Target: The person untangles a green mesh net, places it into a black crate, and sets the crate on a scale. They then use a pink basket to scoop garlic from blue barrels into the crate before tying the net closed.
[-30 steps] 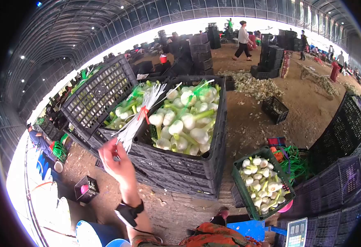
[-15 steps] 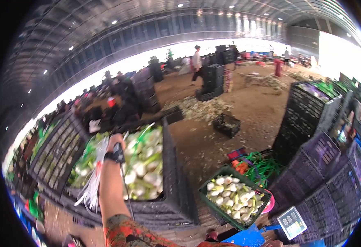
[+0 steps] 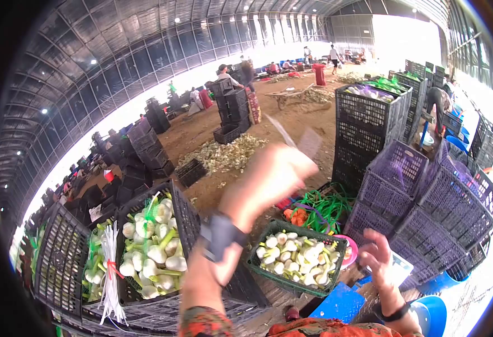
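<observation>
My left hand (image 3: 272,177), smeared by motion, is raised in front of me with a dark watch (image 3: 221,236) on its wrist. Its fingers look closed on a pale, thin plastic strip (image 3: 282,132) that sticks up blurred beyond them. My right hand (image 3: 378,259) is lifted beside the digital scale (image 3: 399,271), fingers apart and holding nothing. Between the hands sits a green crate (image 3: 250,264) of trimmed garlic bulbs (image 3: 297,261). On the left, a bundle of white strips (image 3: 110,275) tied in red hangs over a black crate (image 3: 187,219) holding garlic with stems (image 3: 154,241) and green netting.
Green netting (image 3: 325,210) lies behind the green crate, with a pink basin (image 3: 348,253) beside it. Tall stacks of black crates (image 3: 364,129) and purple crates (image 3: 395,174) stand on the right. A blue surface (image 3: 339,303) is below. Garlic scraps (image 3: 229,151) cover the floor ahead.
My left hand has left the garlic crate at the white strips and swung up and right, a pale strip now with it. My right hand has risen into view. The view has turned right.
</observation>
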{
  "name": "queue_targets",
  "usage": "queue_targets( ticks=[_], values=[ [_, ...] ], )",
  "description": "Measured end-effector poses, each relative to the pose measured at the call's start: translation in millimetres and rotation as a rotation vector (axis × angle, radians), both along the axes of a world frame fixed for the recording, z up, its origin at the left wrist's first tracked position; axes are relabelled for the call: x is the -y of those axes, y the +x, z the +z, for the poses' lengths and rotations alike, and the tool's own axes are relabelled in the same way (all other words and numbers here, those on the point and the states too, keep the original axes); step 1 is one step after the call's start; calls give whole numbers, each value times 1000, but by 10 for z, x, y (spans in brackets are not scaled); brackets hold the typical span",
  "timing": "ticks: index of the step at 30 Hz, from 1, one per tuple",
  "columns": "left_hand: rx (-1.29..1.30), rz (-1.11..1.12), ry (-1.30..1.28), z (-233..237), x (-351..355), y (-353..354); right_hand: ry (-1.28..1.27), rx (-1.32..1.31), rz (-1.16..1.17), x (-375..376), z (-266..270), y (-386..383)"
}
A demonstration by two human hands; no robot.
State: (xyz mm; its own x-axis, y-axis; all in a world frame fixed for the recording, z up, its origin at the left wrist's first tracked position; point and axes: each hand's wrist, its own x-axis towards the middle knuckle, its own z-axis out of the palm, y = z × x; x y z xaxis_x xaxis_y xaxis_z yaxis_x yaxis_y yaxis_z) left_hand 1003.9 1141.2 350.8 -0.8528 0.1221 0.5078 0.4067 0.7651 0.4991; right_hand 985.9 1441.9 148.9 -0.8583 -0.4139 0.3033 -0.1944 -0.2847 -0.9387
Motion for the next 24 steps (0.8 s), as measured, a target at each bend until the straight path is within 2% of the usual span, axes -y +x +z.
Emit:
queue_targets(
  ticks=[1, 2, 3, 5, 7, 9, 11, 13, 14, 15, 16, 17, 19, 22, 24],
  values=[
    [163, -105, 137, -252, -519, 69, -162, -26, 60, 134, 289, 102],
    [159, -230, 22, -585, -824, 54, -228, -51, 115, 201, 302, 114],
    [-5, -380, 113, -1104, -1083, 7, -291, -74, 166, 211, 264, 87],
    [84, -410, 494, -1710, -1459, 184, 25, 184, 366, -85, 79, 46],
    [333, -331, 788, -2568, -1573, 313, 432, 444, 480, -371, -599, 43],
    [490, -335, 1013, -3255, -1571, 613, 767, 496, 450, -570, -1015, 268],
    [834, -20, 1004, -4030, -1387, 1009, 844, 612, 387, -1002, -1848, 421],
    [1152, 337, 1291, -4513, -1115, 1346, 512, 1012, 48, -1371, -2483, 452],
    [1122, 469, 1379, -4864, -957, 1542, 519, 1032, 49, -1433, -2693, 433],
    [1085, 602, 1460, -5159, -807, 1663, 415, 1076, -44, -1482, -2878, 415],
    [1043, 762, 1600, -5301, -692, 1692, 308, 1116, -141, -1502, -3065, 405],
    [990, 927, 1731, -5423, -583, 1719, 312, 1134, -145, -1450, -3246, 365],
    [814, 996, 1804, -5590, -406, 1710, 516, 1114, -141, -1218, -3563, 272],
    [719, 1123, 1860, -5834, -108, 1530, 538, 1193, -172, -746, -4007, 179],
    [635, 1361, 1935, -5879, 127, 1261, 452, 1168, -190, -427, -4263, 119]
  ],
)
